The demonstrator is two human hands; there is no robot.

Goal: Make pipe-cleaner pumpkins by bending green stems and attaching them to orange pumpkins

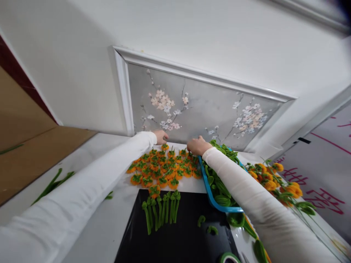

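Observation:
Orange fuzzy pieces with green leafy tops (163,170), like small persimmons, stand close together on the white table. My left hand (161,137) is at the back of this group, its fingers curled just above one orange piece (165,147). Whether it grips anything is hidden. At the back right of the group, my right hand (197,146) has its fingers bent down and pressed together. What they hold, if anything, cannot be made out. Beside that hand is a blue basket (208,191) full of green fuzzy leaf pieces (222,182), with my right forearm across it.
Several green fuzzy stems (161,212) lie in a row on a black mat (186,241), with two curled green bits (212,229). A green tape roll (229,258) sits at its front edge. Orange flowers (270,179) lie to the right, green strips (53,184) to the left. A wall panel (197,109) rises behind.

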